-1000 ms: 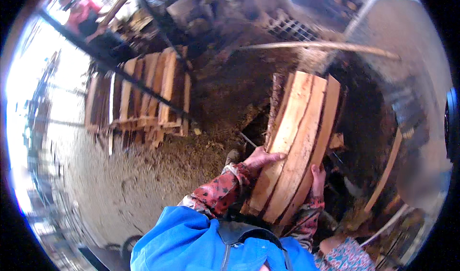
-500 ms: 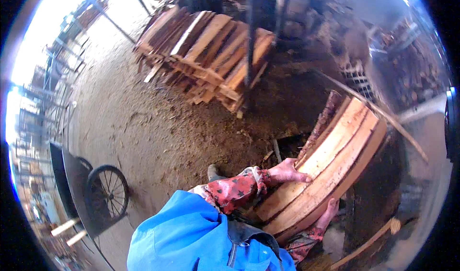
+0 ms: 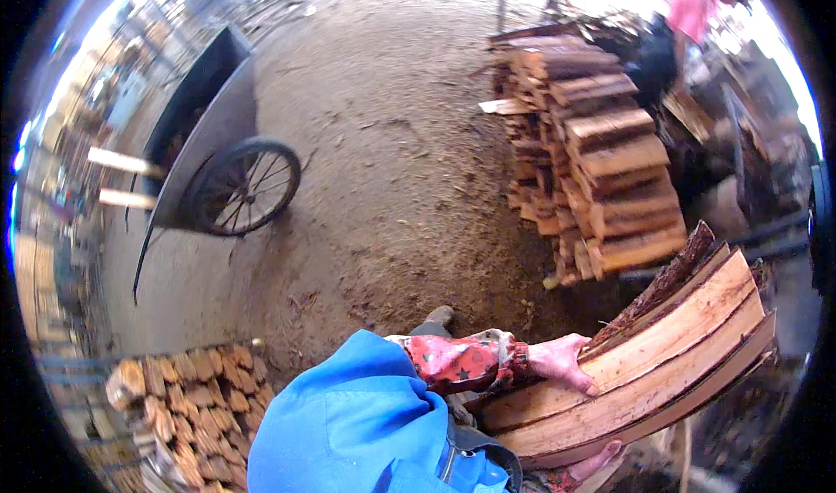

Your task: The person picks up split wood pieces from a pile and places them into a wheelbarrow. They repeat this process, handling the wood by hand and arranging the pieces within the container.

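A bundle of long split wooden slabs point(image 3: 627, 367), pale on the faces with dark bark along some edges, lies across my arms at the lower right. My left hand point(image 3: 562, 362) grips its upper left side, thumb over the top face and the other fingers mostly hidden. Along the lower edge, my right hand point(image 3: 596, 465) holds the bundle from the other side, only partly visible. The slabs tilt up and away to the right, and their near end rests close to my blue garment point(image 3: 348, 419).
A tall stack of split wood point(image 3: 610, 162) stands at the upper right, with a person point(image 3: 688, 23) behind it. On the left sits a dark cart point(image 3: 209, 145) with a spoked wheel. More stacked firewood point(image 3: 205, 406) is at the lower left. Bare dirt ground point(image 3: 392, 171) lies between.
My view has turned left, so the wood stack shifts right and the cart comes further into view. Both hands keep hold of the slabs, which now lie lower and flatter in the picture.
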